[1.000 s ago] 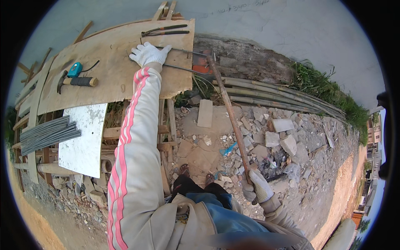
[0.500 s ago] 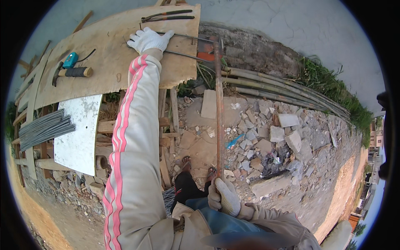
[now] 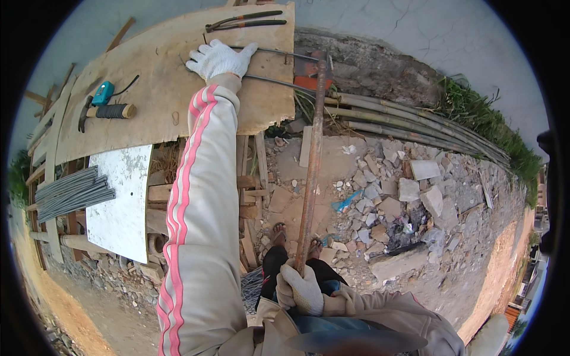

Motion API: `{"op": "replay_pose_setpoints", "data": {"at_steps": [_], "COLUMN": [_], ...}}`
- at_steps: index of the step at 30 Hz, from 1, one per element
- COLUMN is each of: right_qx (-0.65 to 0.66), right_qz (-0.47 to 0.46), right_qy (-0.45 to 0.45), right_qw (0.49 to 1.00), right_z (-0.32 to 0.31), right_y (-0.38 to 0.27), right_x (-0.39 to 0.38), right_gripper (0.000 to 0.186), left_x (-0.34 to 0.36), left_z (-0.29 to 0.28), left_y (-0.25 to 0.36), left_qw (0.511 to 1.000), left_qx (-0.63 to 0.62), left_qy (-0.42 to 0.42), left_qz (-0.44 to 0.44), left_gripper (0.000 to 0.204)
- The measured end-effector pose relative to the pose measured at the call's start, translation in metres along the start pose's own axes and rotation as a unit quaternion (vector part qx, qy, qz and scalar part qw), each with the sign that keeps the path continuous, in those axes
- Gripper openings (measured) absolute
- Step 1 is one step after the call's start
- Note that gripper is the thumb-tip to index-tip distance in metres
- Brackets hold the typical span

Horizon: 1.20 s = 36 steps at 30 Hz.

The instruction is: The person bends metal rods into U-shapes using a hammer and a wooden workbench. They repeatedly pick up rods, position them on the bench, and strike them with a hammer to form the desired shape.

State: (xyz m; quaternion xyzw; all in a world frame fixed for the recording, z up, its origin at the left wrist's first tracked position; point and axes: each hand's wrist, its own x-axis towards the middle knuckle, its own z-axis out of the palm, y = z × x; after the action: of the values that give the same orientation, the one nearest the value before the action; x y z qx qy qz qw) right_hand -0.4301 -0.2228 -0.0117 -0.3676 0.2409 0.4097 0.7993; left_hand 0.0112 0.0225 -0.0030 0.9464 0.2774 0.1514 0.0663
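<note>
My gloved left hand [image 3: 218, 59] lies with fingers spread on the plywood board [image 3: 142, 77], over a thin bent steel rod [image 3: 267, 50]. My gloved right hand [image 3: 297, 288] grips the lower end of a long rusty pipe [image 3: 312, 178]. The pipe's upper end meets the rod by a small orange-and-dark block [image 3: 310, 78] at the board's right edge. Black-and-orange pincers [image 3: 243, 22] lie above my left hand. On the board's left are a hammer [image 3: 116, 111] and a teal tape measure [image 3: 103, 93].
Cut steel rods [image 3: 71, 193] rest on a white sheet [image 3: 116, 219] over timber. Bamboo poles [image 3: 415, 130] lie along a cracked wall [image 3: 427, 35] with grass. Broken concrete rubble [image 3: 409, 202] covers the ground around my feet [image 3: 279, 234].
My right hand and the pipe's lower end have moved left from the right side toward my body's middle, the pipe now nearly upright in view. My left hand stays spread on the board.
</note>
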Motion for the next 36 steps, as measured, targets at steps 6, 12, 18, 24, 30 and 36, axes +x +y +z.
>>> {"op": "replay_pose_setpoints", "data": {"at_steps": [6, 12, 18, 24, 30, 36], "right_qx": [0.028, 0.091, -0.012, 0.007, -0.086, -0.256], "right_qz": [-0.003, 0.014, -0.009, -0.031, -0.193, -0.398], "right_qy": [-0.015, -0.027, -0.022, -0.061, -0.080, 0.065], "right_qw": [0.999, 0.995, 1.000, 0.998, 0.974, 0.879], "right_z": [0.029, 0.059, 0.023, -0.003, 0.002, -0.009], "right_y": [0.014, 0.029, 0.011, -0.011, -0.043, -0.104], "right_x": [0.024, 0.049, 0.025, -0.027, -0.035, -0.034], "right_gripper": [0.017, 0.022, 0.024, 0.025, 0.021, 0.018], "left_x": [-0.003, -0.001, -0.001, 0.001, -0.022, -0.014], "left_z": [-0.004, -0.006, 0.001, 0.010, -0.013, -0.044], "left_y": [0.002, 0.004, 0.003, -0.020, -0.069, -0.073], "left_qw": [1.000, 1.000, 1.000, 0.989, 0.989, 1.000], "left_qx": [0.012, 0.006, -0.003, -0.111, -0.074, -0.009], "left_qy": [-0.005, -0.022, 0.012, 0.083, 0.104, 0.009], "left_qz": [-0.005, -0.003, -0.013, 0.055, 0.079, -0.002], "left_gripper": [0.109, 0.108, 0.103, 0.071, 0.062, 0.074]}}
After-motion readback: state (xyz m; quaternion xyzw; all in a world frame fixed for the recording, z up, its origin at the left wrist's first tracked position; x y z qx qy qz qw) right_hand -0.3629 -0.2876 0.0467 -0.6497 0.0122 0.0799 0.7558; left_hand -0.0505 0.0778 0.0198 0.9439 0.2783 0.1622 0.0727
